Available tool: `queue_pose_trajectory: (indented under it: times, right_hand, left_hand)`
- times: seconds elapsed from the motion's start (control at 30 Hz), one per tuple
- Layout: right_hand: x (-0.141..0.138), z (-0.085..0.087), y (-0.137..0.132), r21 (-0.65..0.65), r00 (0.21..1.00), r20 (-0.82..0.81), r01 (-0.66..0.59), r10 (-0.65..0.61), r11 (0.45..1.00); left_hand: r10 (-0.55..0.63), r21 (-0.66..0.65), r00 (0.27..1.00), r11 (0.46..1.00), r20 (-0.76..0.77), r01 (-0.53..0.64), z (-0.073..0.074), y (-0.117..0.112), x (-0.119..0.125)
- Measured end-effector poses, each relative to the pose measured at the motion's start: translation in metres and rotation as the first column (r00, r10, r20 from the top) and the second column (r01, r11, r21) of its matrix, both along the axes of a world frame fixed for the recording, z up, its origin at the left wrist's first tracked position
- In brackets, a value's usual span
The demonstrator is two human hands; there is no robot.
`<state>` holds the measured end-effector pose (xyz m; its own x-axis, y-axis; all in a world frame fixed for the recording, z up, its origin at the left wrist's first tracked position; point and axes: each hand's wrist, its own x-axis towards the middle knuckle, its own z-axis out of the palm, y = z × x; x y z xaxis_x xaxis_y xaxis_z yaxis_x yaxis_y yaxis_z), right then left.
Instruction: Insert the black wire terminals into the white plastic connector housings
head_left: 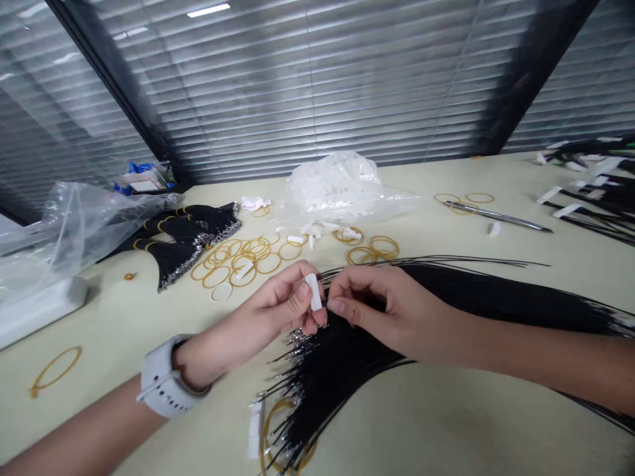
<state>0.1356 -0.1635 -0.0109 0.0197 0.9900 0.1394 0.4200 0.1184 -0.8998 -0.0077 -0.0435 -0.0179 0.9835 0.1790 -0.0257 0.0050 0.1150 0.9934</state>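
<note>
My left hand (278, 305) pinches a small white plastic connector housing (313, 292) upright between thumb and fingers. My right hand (381, 303) is right next to it, its fingertips pinched on a thin black wire (331, 285) at the housing's edge. Under both hands lies a large fan of black wires (342, 360), with crimped metal terminals (292, 350) at their near ends. A pale grey smartwatch (163, 377) sits on my left wrist.
Loose amber rubber bands (243, 261) and small white connectors (310, 231) lie on the cream table (99, 330). Bound black wire bundles (181, 241) lie left, a clear plastic bag (337, 188) behind. A metal pen (499, 217) and more wires lie right.
</note>
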Motion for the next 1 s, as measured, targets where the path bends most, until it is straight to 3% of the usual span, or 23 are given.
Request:
queue_pose_trajectory:
  times: [0.23,0.33,0.43,0.47,0.5,0.57,0.6,0.63,0.67,0.7,0.77,0.8,0.9,0.93,1.0]
  right_hand:
    - [0.004,0.023,-0.004,-0.18,0.988,0.094,-0.103,0.121,0.978]
    - [0.006,0.025,-0.004,-0.171,0.979,0.192,-0.036,0.07,0.985]
    - [0.008,0.02,-0.003,-0.14,0.974,0.227,0.043,-0.01,0.989]
    - [0.009,0.018,-0.002,-0.143,0.975,0.221,0.051,-0.018,0.988]
    - [0.009,0.016,-0.001,-0.148,0.978,0.207,0.046,-0.015,0.988]
    - [0.009,0.012,0.0,-0.157,0.985,0.169,0.012,0.015,0.988]
    - [0.009,0.012,0.0,-0.157,0.987,0.16,-0.003,0.028,0.988]
    - [0.009,0.012,0.0,-0.148,0.985,0.167,-0.01,0.035,0.989]
    - [0.01,0.012,0.0,-0.128,0.98,0.196,-0.009,0.034,0.992]
    - [0.01,0.014,0.0,-0.091,0.969,0.246,0.001,0.022,0.996]
    - [0.01,0.018,-0.002,0.032,0.918,0.395,0.027,-0.037,0.999]
    - [0.01,0.021,-0.004,0.125,0.87,0.484,0.035,-0.092,0.992]
    - [0.006,0.027,-0.01,0.395,0.65,0.704,-0.024,-0.286,0.918]
    - [0.004,0.026,-0.013,0.427,0.577,0.758,-0.083,-0.306,0.9]
    - [0.0,0.021,-0.017,0.368,0.457,0.857,-0.221,-0.237,0.903]
  left_hand:
    - [-0.067,-0.022,0.998,0.997,0.009,0.067,0.004,0.005,-0.001]
    - [-0.065,0.088,0.998,0.994,0.017,0.063,0.005,0.009,-0.004]
    - [0.079,0.32,0.995,0.943,0.068,-0.097,0.006,0.012,-0.007]
    - [0.14,0.452,0.983,0.873,0.122,-0.181,0.007,0.013,-0.008]
    - [0.167,0.604,0.968,0.757,0.19,-0.249,0.008,0.013,-0.009]
    - [0.084,0.856,0.953,0.421,0.293,-0.3,0.009,0.013,-0.01]
    - [0.01,0.923,0.956,0.26,0.292,-0.285,0.01,0.012,-0.011]
    - [-0.037,0.945,0.955,0.157,0.294,-0.285,0.011,0.011,-0.011]
    - [-0.055,0.95,0.952,0.104,0.301,-0.294,0.011,0.009,-0.011]
    - [-0.053,0.947,0.949,0.097,0.311,-0.305,0.012,0.007,-0.01]
    - [0.01,0.933,0.947,0.168,0.322,-0.319,0.012,0.004,-0.008]
    - [0.069,0.918,0.947,0.232,0.315,-0.322,0.012,0.002,-0.007]
    - [0.308,0.769,0.927,0.531,0.216,-0.356,0.009,0.003,-0.003]
    - [0.367,0.677,0.916,0.635,0.16,-0.373,0.008,0.005,-0.001]
    - [0.403,0.469,0.914,0.799,0.046,-0.376,0.005,0.009,0.001]
